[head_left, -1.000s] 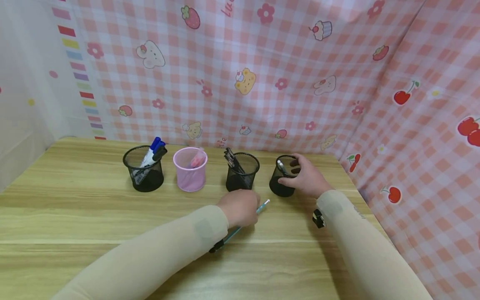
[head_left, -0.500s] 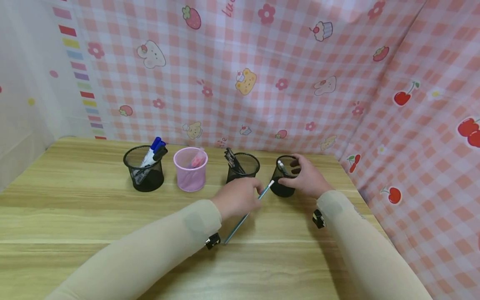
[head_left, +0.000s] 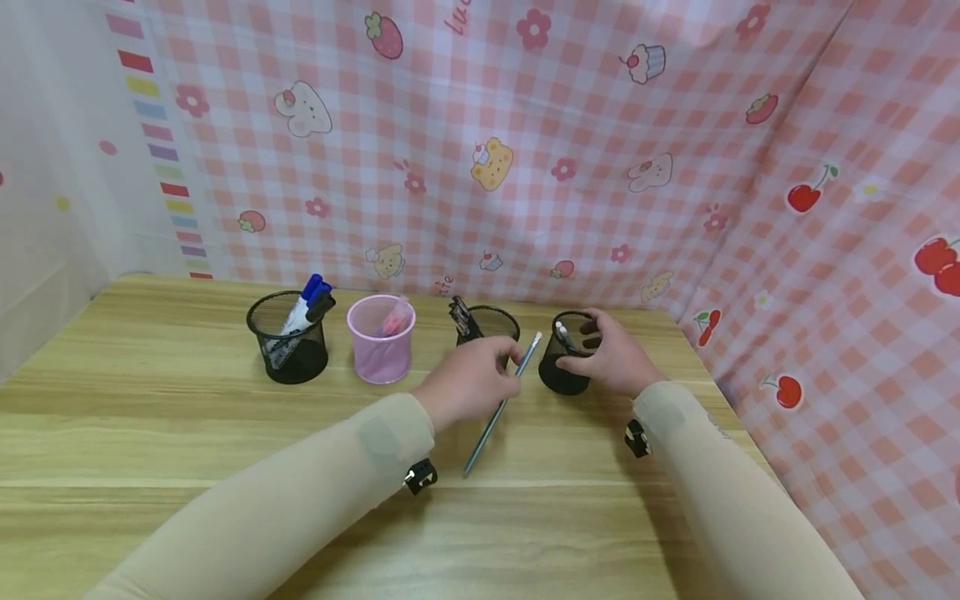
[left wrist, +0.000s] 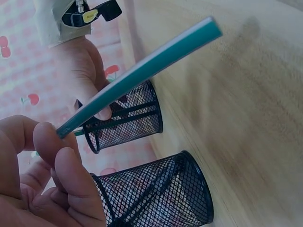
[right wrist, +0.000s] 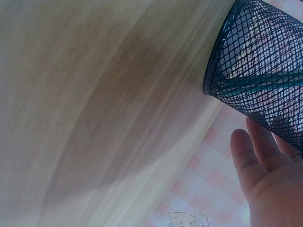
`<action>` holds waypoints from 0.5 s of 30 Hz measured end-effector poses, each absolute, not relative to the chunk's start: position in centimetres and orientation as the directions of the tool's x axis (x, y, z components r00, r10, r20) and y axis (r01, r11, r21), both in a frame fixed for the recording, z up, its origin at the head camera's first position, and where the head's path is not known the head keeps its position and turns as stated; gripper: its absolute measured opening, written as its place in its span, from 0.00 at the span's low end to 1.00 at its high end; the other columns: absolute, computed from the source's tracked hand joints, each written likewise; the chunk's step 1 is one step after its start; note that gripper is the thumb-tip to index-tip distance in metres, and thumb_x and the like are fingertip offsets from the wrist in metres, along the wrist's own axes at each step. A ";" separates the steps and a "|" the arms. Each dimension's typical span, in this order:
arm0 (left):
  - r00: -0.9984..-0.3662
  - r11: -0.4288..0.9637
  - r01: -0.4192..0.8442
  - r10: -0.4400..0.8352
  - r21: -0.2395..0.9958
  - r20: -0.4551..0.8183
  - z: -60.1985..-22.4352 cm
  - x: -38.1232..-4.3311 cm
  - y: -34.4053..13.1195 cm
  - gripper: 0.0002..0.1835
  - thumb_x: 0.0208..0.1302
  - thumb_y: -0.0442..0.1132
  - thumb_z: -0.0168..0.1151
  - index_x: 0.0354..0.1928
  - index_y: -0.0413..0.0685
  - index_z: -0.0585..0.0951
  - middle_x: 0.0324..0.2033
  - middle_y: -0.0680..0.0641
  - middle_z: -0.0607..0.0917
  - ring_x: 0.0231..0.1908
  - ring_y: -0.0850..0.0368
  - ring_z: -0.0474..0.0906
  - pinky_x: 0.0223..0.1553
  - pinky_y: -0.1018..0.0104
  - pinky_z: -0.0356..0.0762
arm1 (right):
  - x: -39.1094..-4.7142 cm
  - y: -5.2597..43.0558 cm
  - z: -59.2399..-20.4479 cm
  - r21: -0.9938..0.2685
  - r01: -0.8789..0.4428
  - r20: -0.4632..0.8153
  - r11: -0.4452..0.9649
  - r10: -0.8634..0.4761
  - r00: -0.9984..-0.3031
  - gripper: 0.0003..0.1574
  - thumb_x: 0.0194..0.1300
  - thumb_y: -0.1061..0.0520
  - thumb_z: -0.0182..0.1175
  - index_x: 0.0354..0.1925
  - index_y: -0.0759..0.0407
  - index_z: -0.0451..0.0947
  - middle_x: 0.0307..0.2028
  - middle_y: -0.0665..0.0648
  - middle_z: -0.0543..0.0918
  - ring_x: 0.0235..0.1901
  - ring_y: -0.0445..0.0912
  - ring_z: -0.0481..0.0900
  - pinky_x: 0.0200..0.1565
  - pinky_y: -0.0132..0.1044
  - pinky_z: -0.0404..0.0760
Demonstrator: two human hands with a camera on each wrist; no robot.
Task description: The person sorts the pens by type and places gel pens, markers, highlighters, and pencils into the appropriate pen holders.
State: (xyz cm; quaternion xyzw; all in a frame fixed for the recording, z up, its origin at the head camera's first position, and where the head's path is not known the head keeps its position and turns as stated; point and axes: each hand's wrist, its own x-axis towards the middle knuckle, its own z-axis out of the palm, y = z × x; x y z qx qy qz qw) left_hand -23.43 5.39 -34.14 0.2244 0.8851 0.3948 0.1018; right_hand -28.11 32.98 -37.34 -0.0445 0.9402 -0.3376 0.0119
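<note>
In the head view my left hand pinches a teal pencil between thumb and fingers. The pencil slants, its white eraser end up to the right and its other end down toward me. The left wrist view shows its flat, unsharpened end. At the right, my right hand grips a black mesh pen holder, thumb in front and fingers round the far side. Inside that holder stand pencils with white ends; green shafts show through the mesh in both wrist views.
Left of it, partly behind my left hand, is a second black mesh holder with black pens. Farther left stand a pink holder with a pink item and a black one with markers. A checked cloth hangs behind the table.
My left hand has lifted the pencil from the table and moved it up and away from me, tilting its eraser end upward. My right hand stays at the right holder.
</note>
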 end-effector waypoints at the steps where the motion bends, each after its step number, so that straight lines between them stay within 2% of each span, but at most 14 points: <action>1: -0.880 0.584 0.315 0.474 0.749 0.000 -34.1 -23.5 5.4 0.14 0.68 0.39 0.66 0.54 0.56 0.82 0.36 0.53 0.86 0.32 0.58 0.80 0.34 0.63 0.79 | -28.1 33.0 -37.3 -0.637 -0.075 0.007 0.767 -0.092 -0.996 0.60 0.61 0.45 0.77 0.80 0.56 0.55 0.69 0.67 0.72 0.69 0.65 0.73 0.68 0.62 0.76; 7: -0.888 0.561 0.303 0.459 0.771 0.016 -34.0 -23.7 5.3 0.15 0.69 0.40 0.65 0.56 0.56 0.82 0.39 0.53 0.87 0.38 0.58 0.82 0.36 0.64 0.80 | -28.0 33.0 -37.4 -0.645 -0.072 0.008 0.761 -0.088 -0.996 0.61 0.61 0.45 0.78 0.80 0.56 0.55 0.69 0.67 0.73 0.69 0.64 0.74 0.67 0.61 0.77; 15: -0.891 0.544 0.290 0.453 0.787 0.015 -33.9 -23.7 5.3 0.15 0.70 0.39 0.65 0.57 0.55 0.82 0.38 0.52 0.86 0.35 0.56 0.81 0.33 0.64 0.80 | -28.2 33.1 -37.6 -0.642 -0.074 0.013 0.763 -0.085 -0.996 0.61 0.60 0.44 0.78 0.80 0.56 0.55 0.69 0.66 0.73 0.69 0.64 0.74 0.67 0.61 0.77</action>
